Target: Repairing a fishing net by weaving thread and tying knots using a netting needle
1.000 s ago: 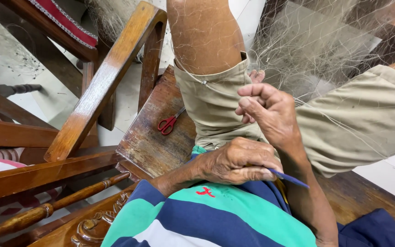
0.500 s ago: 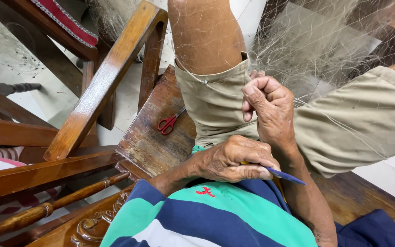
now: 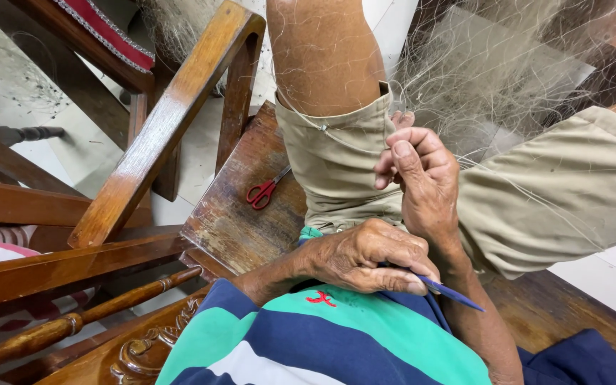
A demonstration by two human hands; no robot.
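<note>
The left hand (image 3: pixel 368 260) lay curled low against the striped shirt (image 3: pixel 322 342), its fingers closed narrowly around a thin blue netting needle (image 3: pixel 454 292) whose pointed end stuck out to the right, past the other forearm. The right hand (image 3: pixel 418 171) was raised above it, fingers bunched in a tight pinch on fine pale strands of the fishing net (image 3: pixel 507 78), which spread in a hazy tangle over the khaki shorts (image 3: pixel 536 199) and the floor beyond. The right wrist crossed just in front of the needle's shaft, hiding part of it. The bent bare knee (image 3: pixel 322 50) rose in the middle of the view and blocked much of the net behind it. To the left of the thigh, small red-handled scissors (image 3: pixel 265 191) lay on the worn wooden seat (image 3: pixel 233 214), apart from both hands. A slanted wooden armrest (image 3: pixel 165 128) stood further left, with a turned wooden rail (image 3: pixel 87 317) low in the corner and a red cushioned chair (image 3: pixel 101 32) at the top.
</note>
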